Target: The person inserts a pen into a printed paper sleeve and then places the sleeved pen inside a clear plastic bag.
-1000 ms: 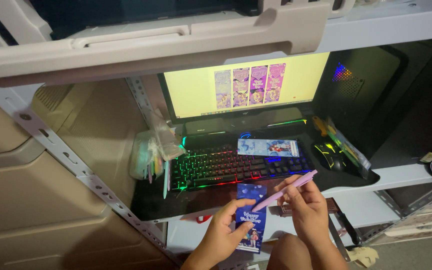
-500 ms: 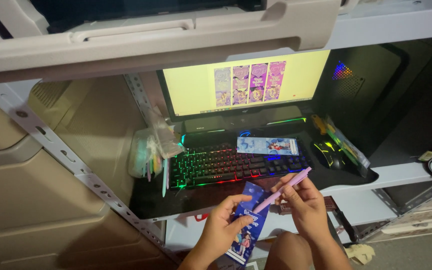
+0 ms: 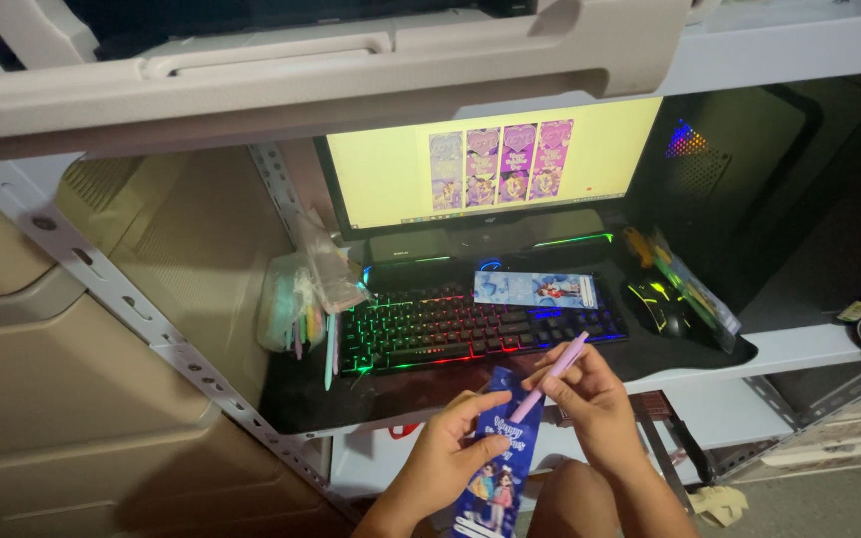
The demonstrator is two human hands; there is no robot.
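Seated before a dim computer nook, you hold a long blue card (image 3: 498,453) upright in your left hand (image 3: 447,456), thumb and fingers closed on its left edge, its printed face (cartoon figures near the bottom) turned toward you. Your right hand (image 3: 590,399) sits just to the right and slightly above, fingers pinched around a pale purple pen (image 3: 548,378) that slants up to the right, its lower tip touching or just over the top of the card; which of the two, the view does not settle. Both hands hover just in front of the counter (image 3: 799,344) edge, below the keyboard (image 3: 450,329) glowing in rainbow colours. A second blue card (image 3: 535,289) lies flat across the keyboard's upper right keys, well apart from your hands. Behind it the monitor (image 3: 490,169) shows a yellow page with four purple strips, and a lit mouse (image 3: 655,304) rests to the keyboard's right.
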